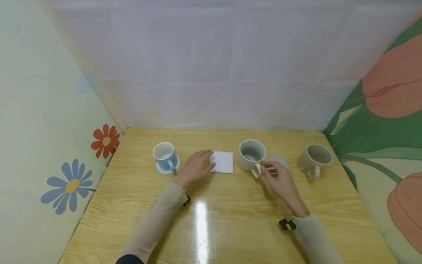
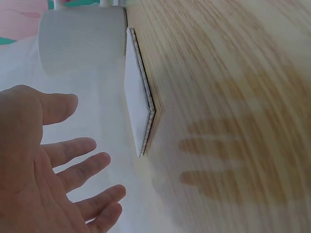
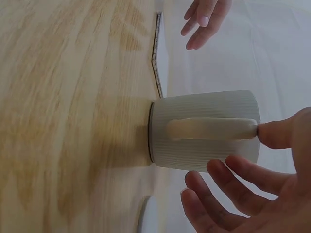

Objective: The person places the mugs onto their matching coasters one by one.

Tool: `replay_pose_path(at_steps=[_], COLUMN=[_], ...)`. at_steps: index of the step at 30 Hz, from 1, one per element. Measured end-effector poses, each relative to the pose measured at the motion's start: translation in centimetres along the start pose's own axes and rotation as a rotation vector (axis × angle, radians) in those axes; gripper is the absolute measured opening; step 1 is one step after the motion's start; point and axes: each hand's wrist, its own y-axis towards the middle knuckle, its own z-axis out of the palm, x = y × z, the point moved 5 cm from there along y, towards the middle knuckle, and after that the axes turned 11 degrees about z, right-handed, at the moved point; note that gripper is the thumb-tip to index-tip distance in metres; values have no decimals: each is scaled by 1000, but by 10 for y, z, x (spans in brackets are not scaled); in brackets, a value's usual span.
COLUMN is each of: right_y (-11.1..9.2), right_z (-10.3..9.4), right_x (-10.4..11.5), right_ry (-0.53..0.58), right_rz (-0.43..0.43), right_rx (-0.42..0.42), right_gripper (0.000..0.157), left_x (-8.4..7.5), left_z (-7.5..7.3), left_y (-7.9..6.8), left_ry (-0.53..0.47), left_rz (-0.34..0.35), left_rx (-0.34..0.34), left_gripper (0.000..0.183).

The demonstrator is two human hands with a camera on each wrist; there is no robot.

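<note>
A white ribbed mug [image 1: 252,156] stands upright right of the middle of the table, its handle [image 3: 214,129] pointing back at me. My right hand [image 1: 278,178] is at that handle: the thumb tip meets its upper end, while the other fingers reach loosely along the mug's side without curling round it. Left of the mug lies a thin white square coaster [image 1: 222,162] with a layered edge. Beside its left edge hovers my left hand [image 1: 195,167], fingers spread and holding nothing; the left wrist view shows the palm and the coaster [image 2: 138,92] apart.
At the left, a light-blue mug [image 1: 165,156] sits on a round pale-blue coaster [image 1: 178,163]. A round grey coaster [image 1: 278,160] lies partly behind my right hand. Farther right stands a beige mug [image 1: 314,160]. A white cloth [image 1: 211,102] hangs behind the wooden table [image 1: 244,227].
</note>
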Motion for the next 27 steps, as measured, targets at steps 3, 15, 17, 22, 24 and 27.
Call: replay_pose_path(at_steps=[3,15,17,22,24,27], right_y=[0,-1,-1,-3,-4,-4], right_z=[3,13,14,17,19,24], right_x=[-3,-14,-15,-20,-21,-21], right_ry=[16,202,217,254,297,396], right_rz=[33,214,235,277,286,285], right_rx=[43,158,150,135,150,199], right_gripper=[30,40,39,43,46,51], left_x=[-1,0,1,2,2,4], left_z=[2,7,8,10,11,12], left_y=[2,9,10,11,11,12], left_ry=[-11,-7,-7,-11,-9,-2], left_rz=[-7,-25,-27,-30,-29,-31], left_rx=[6,43,53,67,68,74], left_gripper=[59,59,59,58,58,58])
